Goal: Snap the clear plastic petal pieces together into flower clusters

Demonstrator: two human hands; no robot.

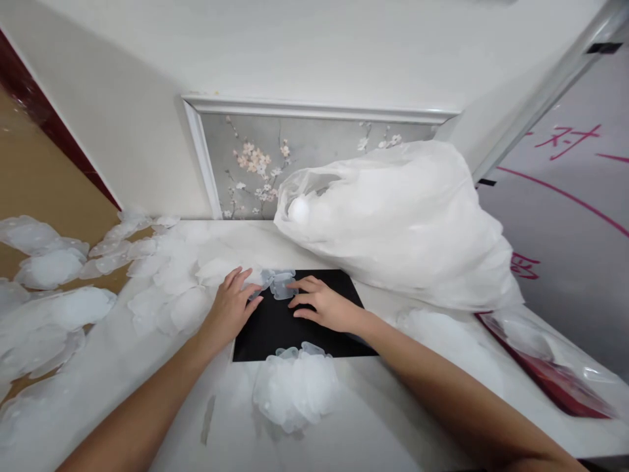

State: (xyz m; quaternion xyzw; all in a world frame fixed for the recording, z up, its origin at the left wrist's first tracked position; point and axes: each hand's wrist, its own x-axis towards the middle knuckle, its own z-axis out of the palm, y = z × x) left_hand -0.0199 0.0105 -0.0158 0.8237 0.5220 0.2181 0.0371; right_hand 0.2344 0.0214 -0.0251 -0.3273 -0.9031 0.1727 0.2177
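My left hand [230,307] is over the left edge of a black sheet [275,331], fingers apart, close to the translucent pieces at the sheet's far side. From the right my right hand [324,305] reaches in with its fingers spread. Its fingertips are at the edge of a thin, translucent plastic piece [282,286] lying flat on the black. Whether they press on it I cannot tell. A heap of similar frosted pieces [295,387] sits at the sheet's near edge, partly overlapping it.
Many more frosted pieces [177,269] spread over the white table [187,406] and a brown surface [49,151] at left. Behind the sheet bulges a large white plastic bag [393,223], its mouth facing left. A red item [560,387] under clear plastic lies at right.
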